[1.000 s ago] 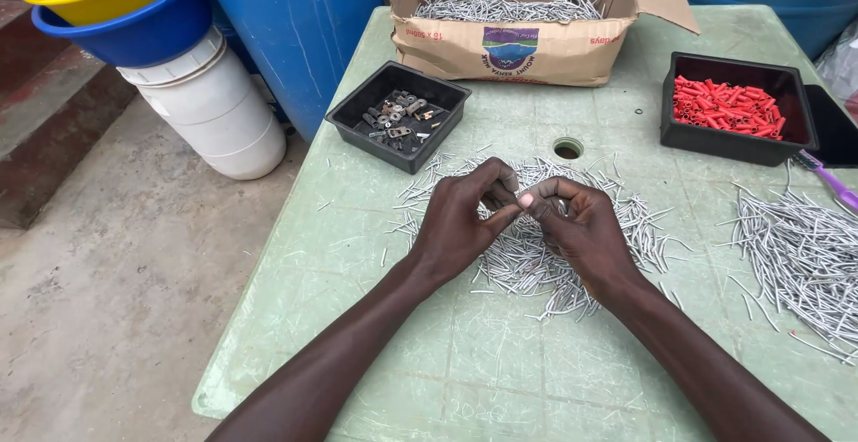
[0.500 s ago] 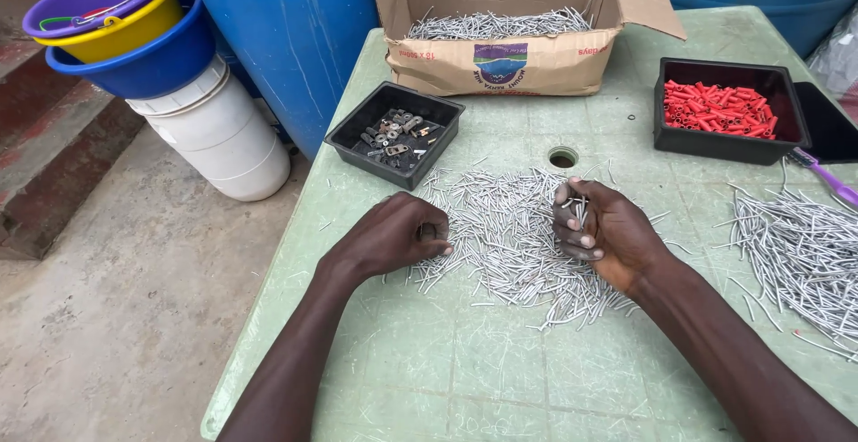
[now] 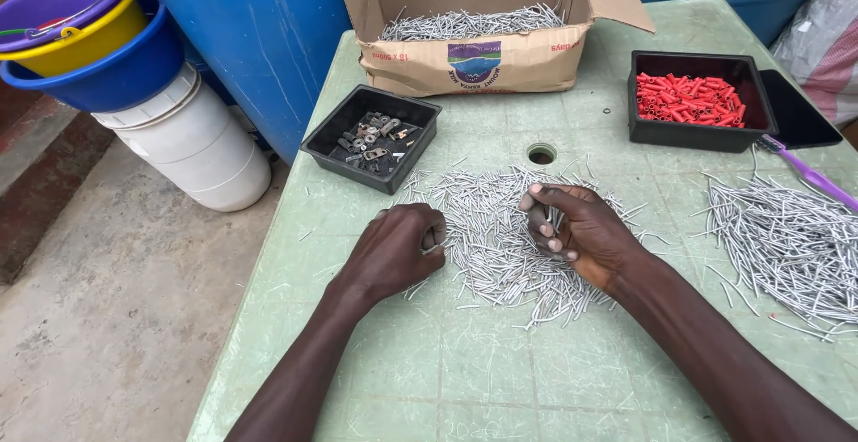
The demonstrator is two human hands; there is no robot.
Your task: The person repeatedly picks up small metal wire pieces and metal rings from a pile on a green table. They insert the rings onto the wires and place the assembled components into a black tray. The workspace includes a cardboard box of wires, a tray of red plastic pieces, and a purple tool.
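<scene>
Hands over a nail pile (image 3: pixel 500 236) on the green table (image 3: pixel 429 362). Left hand (image 3: pixel 393 250) curled into a fist at the pile's edge, fingertips tucked under; whether it holds nails, cannot tell. Right hand (image 3: pixel 576 232) rests on the pile, fingers (image 3: pixel 545 227) bent inward, pinching a few nails upright between thumb and fingertips. Beyond the left knuckles, a black tray (image 3: pixel 371 138) of metal bits. Beyond the right fingertips, a table hole (image 3: pixel 541 153), then a cardboard box (image 3: pixel 500 49) of nails. Red plugs tray (image 3: pixel 697 102) and a second pile (image 3: pixel 786 241) lie past the right wrist.
</scene>
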